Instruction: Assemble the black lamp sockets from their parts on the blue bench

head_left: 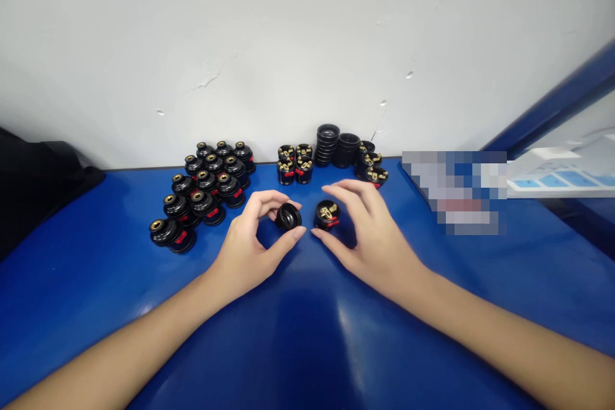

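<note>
At mid-desk [307, 333] I judge mating is in hand: left hand [250, 250] fingers pinch the black cap [288, 216], right hand [372, 237] fingers grip the brass-topped socket [327, 213] (alignment comes next)

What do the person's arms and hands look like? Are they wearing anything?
Both arms are bare all the way to the bottom of the picture, with no sleeves showing. The left hand and the right hand wear no gloves, rings, watch or bracelet. The fingernails look short and plain.
</note>
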A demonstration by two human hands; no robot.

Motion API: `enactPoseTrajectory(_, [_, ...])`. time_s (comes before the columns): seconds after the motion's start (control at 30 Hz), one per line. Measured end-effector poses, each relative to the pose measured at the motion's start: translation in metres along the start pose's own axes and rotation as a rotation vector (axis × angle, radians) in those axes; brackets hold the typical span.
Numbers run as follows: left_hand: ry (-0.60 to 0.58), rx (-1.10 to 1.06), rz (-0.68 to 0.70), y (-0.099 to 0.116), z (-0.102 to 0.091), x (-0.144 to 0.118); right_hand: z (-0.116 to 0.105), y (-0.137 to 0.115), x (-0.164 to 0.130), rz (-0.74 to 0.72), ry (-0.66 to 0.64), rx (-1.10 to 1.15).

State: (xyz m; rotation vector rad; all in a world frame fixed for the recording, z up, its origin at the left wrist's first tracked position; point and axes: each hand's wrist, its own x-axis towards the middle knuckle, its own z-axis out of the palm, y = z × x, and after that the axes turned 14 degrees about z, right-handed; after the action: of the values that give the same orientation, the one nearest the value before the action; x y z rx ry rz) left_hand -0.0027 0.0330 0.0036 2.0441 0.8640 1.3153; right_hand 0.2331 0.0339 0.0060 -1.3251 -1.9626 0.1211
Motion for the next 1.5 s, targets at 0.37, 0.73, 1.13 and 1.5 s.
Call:
enactPoseTrajectory(0.37, [0.045,0.021,-0.061,0.000,-0.001,0.001,-0.017,-0.001,0.008,-0.277,0.045,-0.294])
enactPoseTrajectory(0.73, [0.037,0.100,-0.079,-0.004,-0.003,0.001,-0.026,0.011,0.024,-0.274,-0.022,-0.444])
enactPoseTrajectory(1.13, [0.032,0.125,0.001,-0.005,-0.003,0.002,-0.024,0.016,0.048,-0.225,-0.072,-0.671])
enactPoseTrajectory(1.5, [0.010,0.176,0.023,-0.006,-0.003,0.001,-0.026,0.009,0.049,-0.076,-0.102,-0.871])
